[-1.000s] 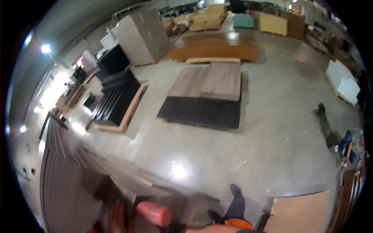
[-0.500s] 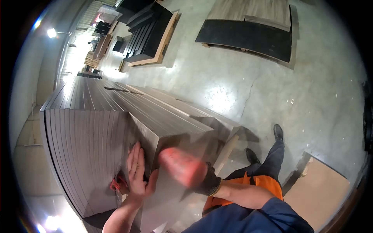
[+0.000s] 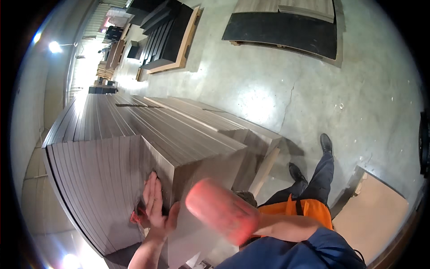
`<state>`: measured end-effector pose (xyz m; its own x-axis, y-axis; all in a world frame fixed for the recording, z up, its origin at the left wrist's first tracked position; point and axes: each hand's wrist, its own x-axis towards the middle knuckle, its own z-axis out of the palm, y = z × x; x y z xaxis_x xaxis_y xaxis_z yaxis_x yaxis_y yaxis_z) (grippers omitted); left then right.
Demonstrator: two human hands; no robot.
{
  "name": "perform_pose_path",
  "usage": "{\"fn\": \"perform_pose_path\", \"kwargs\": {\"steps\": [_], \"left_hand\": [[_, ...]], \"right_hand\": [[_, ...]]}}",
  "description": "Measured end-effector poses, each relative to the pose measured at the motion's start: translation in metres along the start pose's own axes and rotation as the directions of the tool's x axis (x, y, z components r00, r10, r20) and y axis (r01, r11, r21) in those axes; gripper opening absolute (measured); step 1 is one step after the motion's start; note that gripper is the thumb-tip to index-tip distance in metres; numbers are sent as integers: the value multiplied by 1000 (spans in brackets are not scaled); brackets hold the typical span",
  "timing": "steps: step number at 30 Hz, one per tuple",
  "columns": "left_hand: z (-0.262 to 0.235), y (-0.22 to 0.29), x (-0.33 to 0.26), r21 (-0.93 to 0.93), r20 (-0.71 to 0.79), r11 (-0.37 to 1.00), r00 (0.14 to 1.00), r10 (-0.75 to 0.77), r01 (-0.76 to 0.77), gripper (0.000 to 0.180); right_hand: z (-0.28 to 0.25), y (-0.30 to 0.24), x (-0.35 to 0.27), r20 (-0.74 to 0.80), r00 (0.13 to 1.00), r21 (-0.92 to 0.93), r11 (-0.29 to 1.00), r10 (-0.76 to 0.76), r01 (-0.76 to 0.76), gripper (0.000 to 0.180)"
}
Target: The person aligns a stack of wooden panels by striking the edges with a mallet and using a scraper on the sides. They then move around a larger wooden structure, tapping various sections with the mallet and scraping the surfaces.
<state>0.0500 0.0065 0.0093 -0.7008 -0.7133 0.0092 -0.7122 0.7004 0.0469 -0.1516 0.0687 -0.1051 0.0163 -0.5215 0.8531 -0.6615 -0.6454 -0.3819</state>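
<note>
My left hand (image 3: 155,201) lies with fingers stretched out against the inner face of a wood-grain panel (image 3: 156,157), its thumb apart near the panel's edge. A small red thing (image 3: 138,216) that I cannot make out shows beside its wrist. In my right hand (image 3: 247,197), which wears a dark glove, is a thick red cylinder-shaped thing (image 3: 219,208) resembling a mallet head. It is smeared by motion and hides most of the hand; no handle shows. The red thing is held in front of the end faces of the stacked grey-brown panels (image 3: 94,193), apart from the near corner.
The panels stand on edge in a long row reaching away from me. Farther off are pallets with black boards (image 3: 170,36) and a black-edged wood-grain stack (image 3: 282,33). At the right lies a tan board (image 3: 371,215) on the grey concrete floor (image 3: 309,98).
The red thing has drawn back from the panel's near corner, toward me and to the right. My left hand stays against the panel. The whole view has shifted slightly.
</note>
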Motion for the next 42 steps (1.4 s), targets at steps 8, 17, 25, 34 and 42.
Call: {"fn": "perform_pose_path", "kwargs": {"steps": [8,17,25,34,42], "left_hand": [[5,7,7,-31,-27,999,999,-37,36,66],[4,6,0,33,-8,998,998,-58,58,66],[-3,7,-2,-12,13,995,995,-99,99,68],[4,7,2,-5,28,988,987,-157,157,70],[3,10,4,0,37,988,987,-157,157,71]], "right_hand": [[39,-28,-34,99,933,389,849,347,-357,46],[46,-13,-42,192,867,762,486,460,-427,32],[6,132,21,165,981,440,883,98,-162,16],[3,153,67,753,640,429,621,154,-656,18],[27,145,43,496,868,596,730,-9,-333,12]]}}
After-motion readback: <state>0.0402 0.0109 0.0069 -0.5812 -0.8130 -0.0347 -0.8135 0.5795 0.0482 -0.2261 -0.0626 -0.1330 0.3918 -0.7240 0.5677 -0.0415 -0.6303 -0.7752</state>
